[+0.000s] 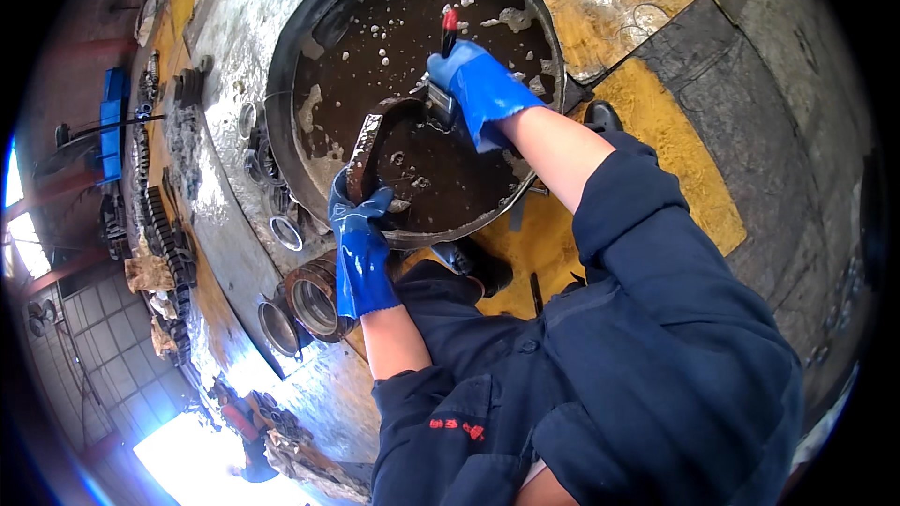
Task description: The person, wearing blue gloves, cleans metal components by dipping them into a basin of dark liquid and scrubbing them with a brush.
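Note:
My left hand point(359, 239), in a wet blue rubber glove, is closed round the near end of a curved, brown metal ring point(367, 145). The ring is tilted over a wide round tub point(277, 84) of dark liquid; whether part of it lies under the surface I cannot tell. In my right hand point(469, 80), gloved the same way, is a brush point(442, 105) whose dark handle has a red tip and stands upward. Its head is at the far end of the ring, close to the liquid. White foam patches float around both.
Left of the tub lie several metal rings point(285, 233). Two thicker round parts point(314, 302) stand beside my left forearm. Farther left are rows of dark metal parts point(164, 234) and a blue bin point(112, 122). My dark shoe point(603, 116) is by the tub's right side.

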